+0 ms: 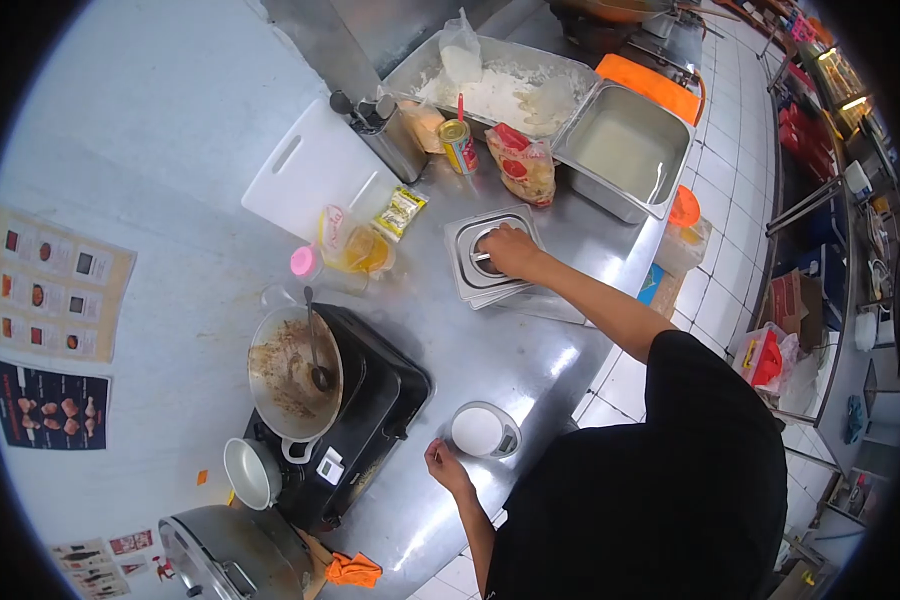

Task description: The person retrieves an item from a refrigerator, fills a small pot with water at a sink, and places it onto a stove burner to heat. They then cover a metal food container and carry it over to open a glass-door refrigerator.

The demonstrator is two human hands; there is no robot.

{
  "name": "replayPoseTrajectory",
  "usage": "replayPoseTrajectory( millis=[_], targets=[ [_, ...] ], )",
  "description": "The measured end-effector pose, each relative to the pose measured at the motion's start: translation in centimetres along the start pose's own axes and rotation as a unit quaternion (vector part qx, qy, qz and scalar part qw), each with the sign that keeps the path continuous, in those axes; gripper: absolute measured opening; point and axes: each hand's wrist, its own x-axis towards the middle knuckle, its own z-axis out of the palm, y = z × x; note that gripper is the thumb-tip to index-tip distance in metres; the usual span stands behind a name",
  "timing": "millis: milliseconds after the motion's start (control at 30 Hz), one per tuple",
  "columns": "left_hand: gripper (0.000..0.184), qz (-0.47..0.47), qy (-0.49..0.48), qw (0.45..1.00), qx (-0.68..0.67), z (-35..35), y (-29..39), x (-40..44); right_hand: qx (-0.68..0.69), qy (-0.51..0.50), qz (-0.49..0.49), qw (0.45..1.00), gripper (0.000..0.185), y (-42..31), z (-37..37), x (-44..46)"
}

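Observation:
My right hand (510,252) is closed on the handle of a steel lid (463,240), which lies on a rectangular steel container on the metal counter. Near the counter's front edge, my left hand (444,466) hangs beside a round white kitchen scale (478,431), with its fingers curled together; whether they hold anything is too small to tell. A black gas stove (375,375) carries a pale wok (282,385) with brown residue and a ladle (318,350) in it.
Beyond the lid stand a red-and-white bag (523,172), a yellow can (459,148), a tray of white flour (500,92) and a deep steel pan (624,150). A yellow packet (402,212) and a white cutting board (305,180) are by the wall. A large pot (240,548) stands lower left.

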Motion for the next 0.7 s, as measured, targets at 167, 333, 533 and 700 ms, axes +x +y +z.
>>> replayPoseTrajectory(
  millis=[167,333,533,700],
  targets=[
    [0.021,-0.014,-0.008,1.0,0.005,0.0,0.1,0.0,0.05,-0.017,-0.052,0.997,0.027,1.6,0.3,0.2],
    [0.024,-0.005,-0.032,0.999,0.015,-0.1,0.8,-0.4,0.061,0.001,-0.099,0.993,0.029,2.5,1.1,0.6],
    [0.024,-0.012,-0.044,0.998,0.043,-1.4,-0.5,-0.5,0.081,0.036,-0.099,0.991,0.019,2.4,2.0,0.1],
    [0.028,-0.026,-0.048,0.998,0.034,-2.2,-0.6,-1.4,0.153,0.207,-0.048,0.965,0.03,4.4,2.4,0.0]
  ],
)
